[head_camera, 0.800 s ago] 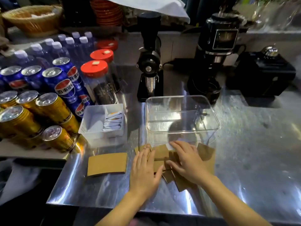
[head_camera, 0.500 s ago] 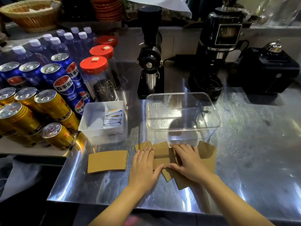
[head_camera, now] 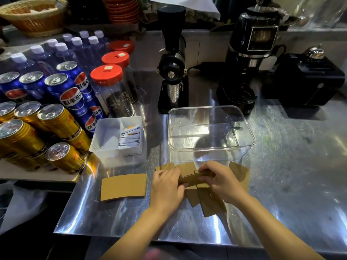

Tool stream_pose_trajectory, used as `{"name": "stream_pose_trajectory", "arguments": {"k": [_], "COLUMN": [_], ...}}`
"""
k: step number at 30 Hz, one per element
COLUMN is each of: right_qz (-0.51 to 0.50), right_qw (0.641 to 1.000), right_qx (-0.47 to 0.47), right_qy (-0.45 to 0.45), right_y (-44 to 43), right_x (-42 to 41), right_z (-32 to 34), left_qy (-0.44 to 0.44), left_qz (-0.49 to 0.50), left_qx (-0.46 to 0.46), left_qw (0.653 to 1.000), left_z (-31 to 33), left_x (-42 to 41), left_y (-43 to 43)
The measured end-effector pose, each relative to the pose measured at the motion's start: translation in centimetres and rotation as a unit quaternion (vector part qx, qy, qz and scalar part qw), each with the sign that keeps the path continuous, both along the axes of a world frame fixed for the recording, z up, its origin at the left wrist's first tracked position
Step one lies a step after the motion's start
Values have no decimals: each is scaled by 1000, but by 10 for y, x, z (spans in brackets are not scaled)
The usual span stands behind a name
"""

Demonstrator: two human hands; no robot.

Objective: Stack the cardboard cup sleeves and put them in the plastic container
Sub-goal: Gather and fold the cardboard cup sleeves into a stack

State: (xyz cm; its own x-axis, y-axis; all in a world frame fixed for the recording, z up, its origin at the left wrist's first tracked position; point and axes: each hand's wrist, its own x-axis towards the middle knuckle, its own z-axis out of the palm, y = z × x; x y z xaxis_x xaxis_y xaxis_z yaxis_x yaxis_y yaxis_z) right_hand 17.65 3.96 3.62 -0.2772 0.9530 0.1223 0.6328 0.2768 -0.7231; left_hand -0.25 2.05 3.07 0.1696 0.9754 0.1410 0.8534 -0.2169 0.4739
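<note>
Several brown cardboard cup sleeves lie in a loose pile on the steel counter, just in front of the clear plastic container, which holds nothing. My left hand and my right hand together grip one sleeve, lifted edge-on above the pile. One more sleeve lies flat and alone to the left. Another sleeve pokes out from behind my right hand.
A white tray with sachets stands left of the container. Gold cans, blue cans and red-lidded jars fill the left side. Two black grinders and a black box stand behind. The counter's front edge is near.
Both hands were pressing flat on the pile; now they have closed on one sleeve and raised it off the pile, turned on its edge.
</note>
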Motion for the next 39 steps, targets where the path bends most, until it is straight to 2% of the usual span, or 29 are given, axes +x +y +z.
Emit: {"name": "stream_pose_trajectory", "arguments": {"k": [4,6,8,10,13,16,19,21,24,27,29,33,36,39], "right_qz": [5,13,21,10,-48,-64,-8,14,14,19,29,21,19,29], "right_qw": [998,997,996,996,996,997,979,963,956,953,963,974,962,937], "right_qx": [2,8,14,26,11,-51,-113,-131,-151,-165,-173,-225,-242,-248], "right_qy": [55,71,80,81,80,0,-167,-235,-252,-255,-206,0,128,243], "right_y": [0,0,-1,-3,-3,0,3,4,7,10,9,7,7,5], "right_x": [-4,-8,-10,-10,-6,3,12,16,17,17,18,22,22,18], "right_z": [22,30,34,33,23,8,-6,-13,-17,-15,-13,8,30,44], "left_qy": [5,-45,-130,-238,-394,-511,-548,-570,-651,-678,-688,-694,-678,-675], "left_qz": [-43,-59,-55,-33,5,47,79,82,73,64,70,80,56,36], "left_qx": [-108,-175,-243,-305,-345,-366,-416,-452,-460,-467,-472,-480,-506,-532], "left_qw": [993,982,960,921,852,776,722,681,599,564,547,531,530,510], "left_z": [17,23,26,26,21,15,13,12,8,6,4,-1,-2,1], "left_x": [3,5,4,0,-8,-15,-23,-27,-30,-33,-34,-37,-34,-24], "left_y": [3,5,7,7,3,0,-2,-3,-2,-2,-3,-2,-4,-7]}}
